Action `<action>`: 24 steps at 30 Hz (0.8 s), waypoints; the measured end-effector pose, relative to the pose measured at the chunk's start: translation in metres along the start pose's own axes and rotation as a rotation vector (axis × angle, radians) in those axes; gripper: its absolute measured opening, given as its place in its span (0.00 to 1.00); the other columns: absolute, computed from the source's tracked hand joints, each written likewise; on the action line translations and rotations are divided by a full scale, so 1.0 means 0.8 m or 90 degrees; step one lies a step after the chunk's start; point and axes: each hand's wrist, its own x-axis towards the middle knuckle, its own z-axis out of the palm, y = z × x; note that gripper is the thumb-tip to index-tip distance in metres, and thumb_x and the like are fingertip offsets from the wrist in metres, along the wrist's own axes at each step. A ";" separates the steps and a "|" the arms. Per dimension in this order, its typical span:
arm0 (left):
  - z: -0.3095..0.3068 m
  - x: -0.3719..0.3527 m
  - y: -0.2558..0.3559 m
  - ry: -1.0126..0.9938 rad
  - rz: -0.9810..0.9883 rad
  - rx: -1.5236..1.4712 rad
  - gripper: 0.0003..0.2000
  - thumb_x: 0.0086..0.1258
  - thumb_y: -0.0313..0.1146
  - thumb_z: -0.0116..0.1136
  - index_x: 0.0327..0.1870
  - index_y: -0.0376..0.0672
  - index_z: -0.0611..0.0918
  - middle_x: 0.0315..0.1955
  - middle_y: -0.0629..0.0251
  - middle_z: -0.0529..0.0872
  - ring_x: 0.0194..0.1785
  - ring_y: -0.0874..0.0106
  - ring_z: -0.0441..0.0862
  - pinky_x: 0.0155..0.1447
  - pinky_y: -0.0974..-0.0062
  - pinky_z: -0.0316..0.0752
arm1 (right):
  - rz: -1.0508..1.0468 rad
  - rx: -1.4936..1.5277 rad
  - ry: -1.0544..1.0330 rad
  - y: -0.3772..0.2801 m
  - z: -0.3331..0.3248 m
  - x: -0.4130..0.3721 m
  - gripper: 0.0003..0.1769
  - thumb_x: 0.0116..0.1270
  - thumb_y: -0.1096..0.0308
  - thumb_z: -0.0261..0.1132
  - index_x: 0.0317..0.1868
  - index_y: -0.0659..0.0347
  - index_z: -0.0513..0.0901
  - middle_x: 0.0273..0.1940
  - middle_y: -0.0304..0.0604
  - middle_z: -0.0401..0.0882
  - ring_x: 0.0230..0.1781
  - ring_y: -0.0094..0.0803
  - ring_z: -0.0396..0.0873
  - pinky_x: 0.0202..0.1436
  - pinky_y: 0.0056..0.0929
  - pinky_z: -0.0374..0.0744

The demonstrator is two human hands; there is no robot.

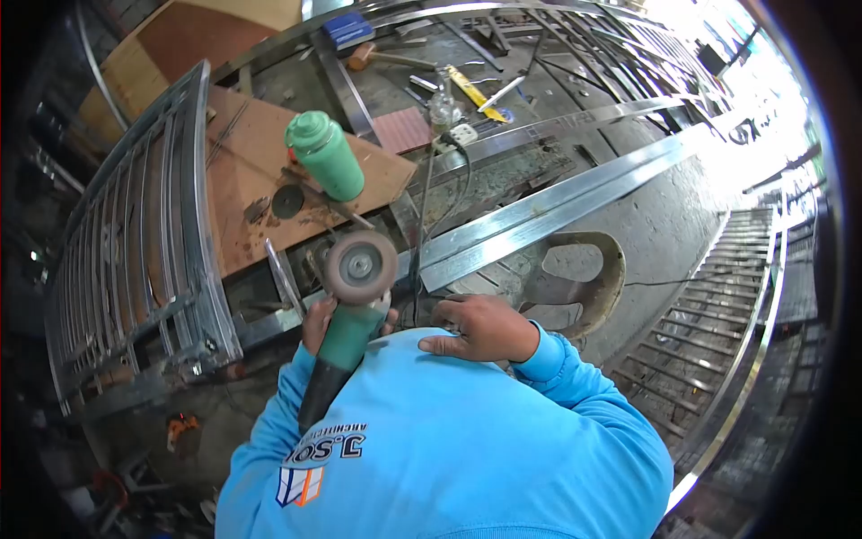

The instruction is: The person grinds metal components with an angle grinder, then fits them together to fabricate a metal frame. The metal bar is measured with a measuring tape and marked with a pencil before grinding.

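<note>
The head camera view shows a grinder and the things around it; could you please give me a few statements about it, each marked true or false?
1. The left hand holds the grinder. True.
2. The right hand holds the grinder too. False: the right hand is off the tool, at the front of the blue shirt.
3. The round disc on the grinder faces the camera. True.
4. The bottle on the brown board is red. False: the bottle is green.
5. The mallet lies on the brown board. False: the mallet lies beyond the board, near the blue box.
</note>
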 end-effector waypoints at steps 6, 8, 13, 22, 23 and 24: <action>0.006 0.038 0.005 -0.034 0.098 0.058 0.33 0.72 0.47 0.54 0.70 0.32 0.67 0.58 0.42 0.79 0.55 0.48 0.84 0.57 0.53 0.83 | -0.028 0.011 -0.023 -0.001 -0.019 0.004 0.32 0.64 0.41 0.69 0.48 0.65 0.84 0.39 0.57 0.85 0.38 0.56 0.84 0.42 0.47 0.81; 0.008 0.041 -0.003 -0.051 0.093 0.029 0.33 0.71 0.46 0.57 0.71 0.34 0.66 0.57 0.43 0.80 0.54 0.49 0.84 0.56 0.51 0.83 | -0.029 0.035 0.017 0.008 -0.033 -0.001 0.29 0.62 0.46 0.73 0.49 0.66 0.84 0.39 0.55 0.86 0.37 0.54 0.85 0.42 0.44 0.82; 0.005 0.039 -0.008 -0.042 0.073 0.049 0.33 0.70 0.45 0.59 0.70 0.34 0.67 0.55 0.44 0.81 0.54 0.52 0.85 0.55 0.55 0.83 | -0.100 0.004 0.265 -0.019 -0.054 0.016 0.37 0.60 0.50 0.76 0.60 0.69 0.77 0.54 0.59 0.80 0.53 0.53 0.82 0.53 0.44 0.81; 0.000 0.036 -0.017 -0.041 0.150 0.073 0.31 0.72 0.48 0.57 0.68 0.32 0.69 0.56 0.51 0.81 0.58 0.64 0.82 0.63 0.67 0.79 | -0.265 -0.326 0.085 -0.068 -0.030 0.097 0.62 0.60 0.23 0.57 0.75 0.72 0.59 0.76 0.65 0.56 0.80 0.59 0.51 0.81 0.55 0.48; 0.000 0.032 -0.014 -0.040 0.151 0.092 0.32 0.73 0.48 0.56 0.68 0.32 0.69 0.57 0.51 0.80 0.59 0.64 0.82 0.65 0.66 0.78 | -0.277 -0.325 0.080 -0.069 -0.027 0.103 0.62 0.60 0.23 0.57 0.75 0.72 0.60 0.76 0.65 0.56 0.80 0.59 0.51 0.81 0.55 0.48; 0.003 0.028 -0.011 -0.039 0.151 0.110 0.32 0.73 0.48 0.56 0.69 0.32 0.69 0.58 0.50 0.80 0.60 0.63 0.81 0.66 0.66 0.77 | -0.287 -0.324 0.076 -0.069 -0.024 0.108 0.62 0.60 0.23 0.56 0.75 0.72 0.60 0.76 0.65 0.56 0.80 0.59 0.50 0.81 0.55 0.48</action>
